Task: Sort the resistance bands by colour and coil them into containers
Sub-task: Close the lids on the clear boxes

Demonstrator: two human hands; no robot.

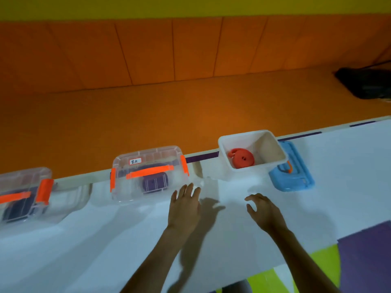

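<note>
Looking like the closing-up stage, probably: red-orange resistance band (241, 160) coiled flat in the bottom of the open white plastic tub (268, 149), far edge of the white-covered table (232, 246). Sky-blue plastic lid with an orange handle (300, 177) lying flat just right of the tub, tucked against its wall, long side running away from the body. Right hand (265, 212) clearly the nearer one, lid up and to the right of its fingers (254, 196), those loosely curled and spread, gripping nothing. Left hand (185, 210) empty too, fingers (186, 191) straight and close together, just beside the clear lidded box with orange latches (148, 157). Purple coil (155, 180) inside that one, white label (135, 161) reading 紫色 (purple). Second clear box (23, 176) at far left, dark coil (19, 208) inside, colour hard to call.
</note>
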